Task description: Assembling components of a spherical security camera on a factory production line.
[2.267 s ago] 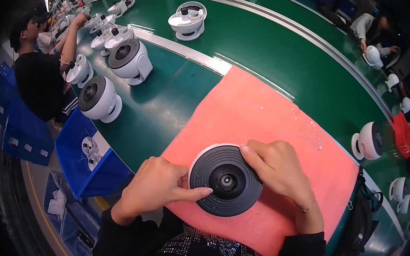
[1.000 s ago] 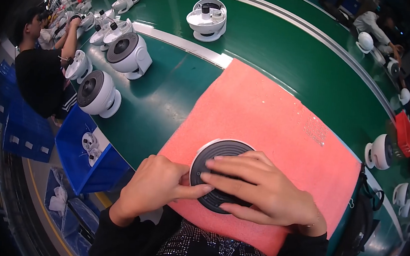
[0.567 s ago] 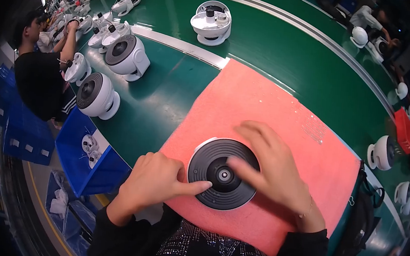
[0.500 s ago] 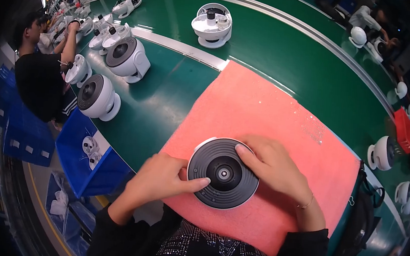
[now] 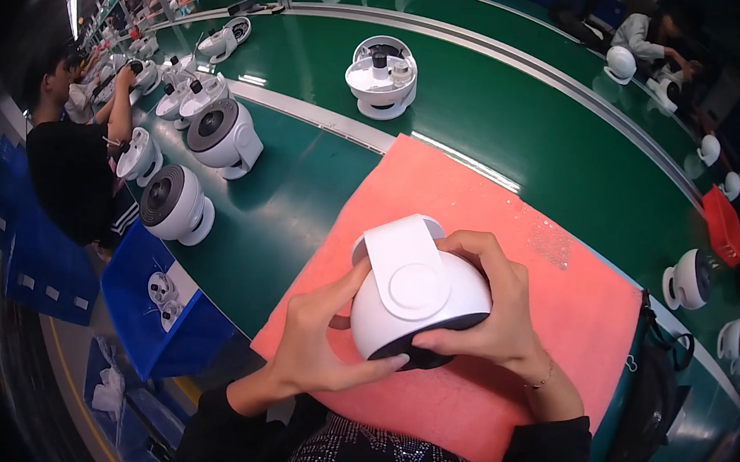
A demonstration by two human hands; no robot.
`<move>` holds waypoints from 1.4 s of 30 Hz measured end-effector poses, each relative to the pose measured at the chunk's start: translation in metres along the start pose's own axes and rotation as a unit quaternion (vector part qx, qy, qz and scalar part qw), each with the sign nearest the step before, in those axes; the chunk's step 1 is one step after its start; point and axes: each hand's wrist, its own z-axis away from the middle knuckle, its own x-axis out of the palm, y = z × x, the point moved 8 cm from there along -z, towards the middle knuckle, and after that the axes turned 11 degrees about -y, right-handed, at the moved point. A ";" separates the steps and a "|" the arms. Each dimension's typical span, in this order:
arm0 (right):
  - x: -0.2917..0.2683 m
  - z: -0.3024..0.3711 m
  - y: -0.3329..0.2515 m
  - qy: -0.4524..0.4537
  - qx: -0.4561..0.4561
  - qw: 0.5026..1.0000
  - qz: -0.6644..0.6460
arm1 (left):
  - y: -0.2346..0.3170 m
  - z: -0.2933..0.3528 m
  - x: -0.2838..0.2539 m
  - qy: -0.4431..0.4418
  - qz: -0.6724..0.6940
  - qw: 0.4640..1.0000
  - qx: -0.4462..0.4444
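A ball-shaped white desk fan (image 5: 418,279) is between my two hands above a pink foam mat (image 5: 594,339). It is tilted so that its white side arm with a round disc faces up. Only the edge of its dark ringed face shows, turned down toward my body. My left hand (image 5: 312,336) grips its left side, thumb on the dark rim. On the right, my right hand (image 5: 499,317) wraps round the shell, its thumb pressed at the dark rim too. Some fingertips are hidden behind the fan.
Similar fans (image 5: 175,201) stand at the left on the green table. An open white fan shell (image 5: 381,82) sits on the far green belt. A blue bin (image 5: 145,335) is at lower left, a black bag (image 5: 645,405) at right. A person in black works at far left.
The fan has been turned: its dark ringed face pointed up before, and now the white side with the arm does. Both hands have shifted their grip round it.
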 end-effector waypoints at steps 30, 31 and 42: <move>-0.142 0.042 0.059 0.255 0.119 0.938 -0.202 | -0.010 -0.176 0.100 0.000 0.530 0.848 -0.015; -0.147 0.046 0.071 0.269 0.114 0.896 -0.334 | -0.007 -0.178 0.110 -0.056 0.515 0.856 0.005; -0.218 0.102 0.194 0.432 0.249 0.756 -0.425 | -0.013 -0.135 0.153 -0.221 -0.404 0.884 0.079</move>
